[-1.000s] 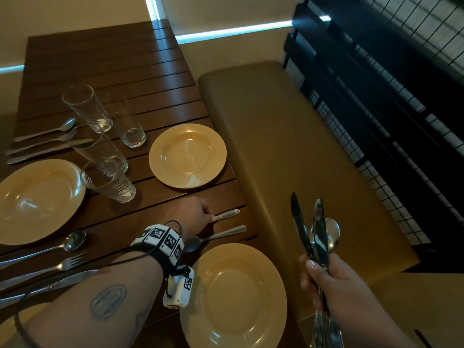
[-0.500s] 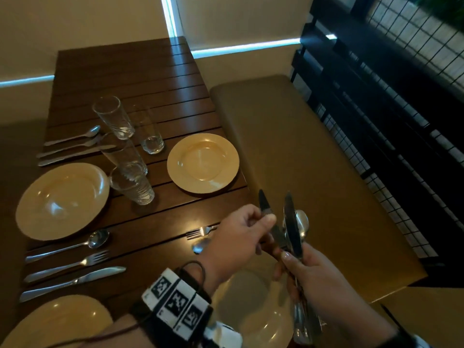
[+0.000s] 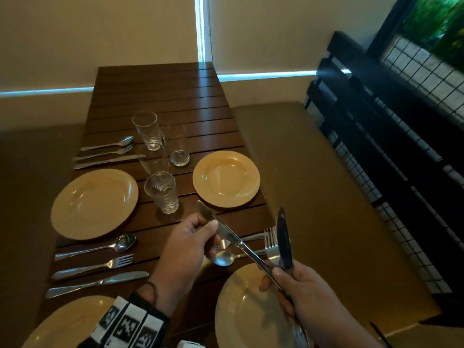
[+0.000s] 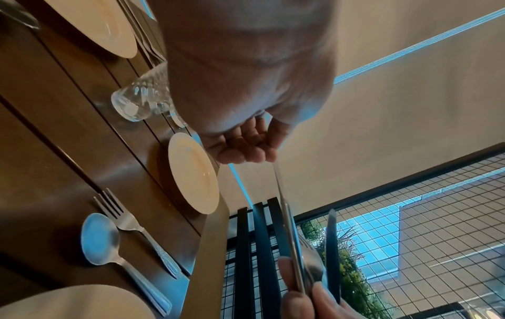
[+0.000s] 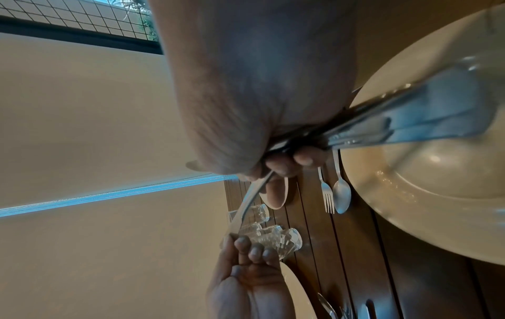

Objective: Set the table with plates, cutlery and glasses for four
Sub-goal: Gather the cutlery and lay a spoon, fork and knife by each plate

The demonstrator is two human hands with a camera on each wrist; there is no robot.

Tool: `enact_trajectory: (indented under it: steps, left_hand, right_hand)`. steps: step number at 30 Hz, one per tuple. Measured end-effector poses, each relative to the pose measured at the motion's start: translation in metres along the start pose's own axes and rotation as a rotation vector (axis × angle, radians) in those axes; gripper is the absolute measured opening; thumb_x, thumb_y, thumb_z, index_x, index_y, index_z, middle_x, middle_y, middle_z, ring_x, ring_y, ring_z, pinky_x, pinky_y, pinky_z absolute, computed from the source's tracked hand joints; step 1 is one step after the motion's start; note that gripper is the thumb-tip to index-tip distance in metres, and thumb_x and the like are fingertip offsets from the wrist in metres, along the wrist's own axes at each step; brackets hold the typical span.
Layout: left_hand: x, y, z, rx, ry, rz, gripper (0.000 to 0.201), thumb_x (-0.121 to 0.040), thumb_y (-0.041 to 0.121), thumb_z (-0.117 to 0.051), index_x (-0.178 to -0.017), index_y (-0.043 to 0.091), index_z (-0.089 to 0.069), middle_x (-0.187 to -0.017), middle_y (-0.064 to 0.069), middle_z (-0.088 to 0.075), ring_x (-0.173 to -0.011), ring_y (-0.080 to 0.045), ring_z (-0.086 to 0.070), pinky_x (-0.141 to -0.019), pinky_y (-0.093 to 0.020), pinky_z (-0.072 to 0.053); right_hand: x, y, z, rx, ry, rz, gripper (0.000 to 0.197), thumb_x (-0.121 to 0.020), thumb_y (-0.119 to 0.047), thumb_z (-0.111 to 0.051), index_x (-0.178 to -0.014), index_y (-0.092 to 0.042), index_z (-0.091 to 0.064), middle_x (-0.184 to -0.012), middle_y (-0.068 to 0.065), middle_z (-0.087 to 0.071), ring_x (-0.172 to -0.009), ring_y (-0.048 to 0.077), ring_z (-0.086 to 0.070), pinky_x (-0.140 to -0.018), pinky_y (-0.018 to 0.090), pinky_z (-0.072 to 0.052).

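Slatted wooden table (image 3: 160, 96), four yellow plates; a table knife mid-air between both hands

Near right plate (image 3: 241, 312) lies under the right hand (image 3: 308, 295), which is clenched round a cutlery bundle (image 3: 283, 244); left hand (image 3: 185, 247) pinches the blade of the table knife (image 3: 226, 234), its handle end at the right hand's fingers; four glasses (image 3: 162, 192) clustered mid-table

Restaurant booth: slatted table (image 3: 160, 101), padded bench (image 3: 313, 197) (mesh partition (image 3: 414, 79)).
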State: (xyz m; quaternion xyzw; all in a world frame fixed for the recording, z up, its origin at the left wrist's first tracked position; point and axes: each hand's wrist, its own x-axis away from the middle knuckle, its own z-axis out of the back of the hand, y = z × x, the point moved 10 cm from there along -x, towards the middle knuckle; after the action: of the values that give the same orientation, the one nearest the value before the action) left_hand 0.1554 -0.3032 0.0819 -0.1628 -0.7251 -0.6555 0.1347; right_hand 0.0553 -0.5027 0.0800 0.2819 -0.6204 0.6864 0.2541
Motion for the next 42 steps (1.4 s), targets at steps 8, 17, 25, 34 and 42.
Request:
enact_trajectory:
  steps: [8,17,25,34,42]
  left_hand:
    - [0.063,0.05,-0.044,-1.116,-0.173,-0.943,0.023,-0.09,0.044,-0.061,-0.11,0.035,-0.07,-0.105,0.016,-0.062,-0.094,-0.001,-0.051,-0.081,-0.025,-0.046]
    - [0.033,0.015,-0.097,-1.341,-0.571,-1.014,0.016,-0.091,0.042,-0.065,-0.1,0.034,-0.076,-0.095,0.014,-0.067,-0.086,-0.01,-0.053,-0.078,-0.032,-0.049]
    - [-0.064,-0.006,-0.095,-1.338,-0.428,-0.646,0.025,-0.098,0.035,-0.063,-0.12,0.03,-0.075,-0.113,0.01,-0.067,-0.107,-0.012,-0.055,-0.097,-0.034,-0.047]
    - [-0.145,-0.055,-0.091,-1.454,-0.276,-0.296,0.023,-0.099,0.037,-0.063,-0.114,0.028,-0.077,-0.114,0.002,-0.068,-0.111,-0.022,-0.063,-0.091,-0.038,-0.055]
    - [-0.164,-0.078,-0.076,-1.494,-0.255,-0.16,0.021,-0.094,0.037,-0.067,-0.096,0.023,-0.082,-0.096,0.001,-0.072,-0.095,-0.022,-0.068,-0.084,-0.041,-0.06]
  right_hand:
    - [-0.011,0.002,-0.004,0.033,0.048,-0.013,0.037,-0.102,-0.018,-0.046,-0.078,-0.005,-0.07,-0.047,0.002,-0.04,-0.042,0.015,-0.032,-0.045,0.028,-0.025]
    - [-0.008,0.006,0.013,-0.039,0.087,-0.015,0.025,-0.102,-0.01,-0.044,-0.103,-0.003,-0.068,-0.045,0.001,-0.057,-0.041,0.021,-0.039,-0.042,0.028,-0.031]
    - [0.004,0.036,0.101,-0.172,0.411,-0.049,0.023,-0.101,-0.015,-0.048,-0.099,-0.013,-0.071,-0.09,0.007,-0.077,-0.036,0.015,-0.043,-0.038,0.025,-0.035]
    - [0.015,0.059,0.125,-0.177,0.363,-0.107,0.022,-0.1,-0.018,-0.048,-0.101,-0.013,-0.069,-0.077,0.009,-0.074,-0.041,0.017,-0.044,-0.041,0.029,-0.036]
    - [0.012,0.064,0.132,-0.211,0.345,-0.126,0.022,-0.1,-0.016,-0.047,-0.102,-0.011,-0.068,-0.078,0.014,-0.073,-0.039,0.016,-0.042,-0.038,0.027,-0.036]
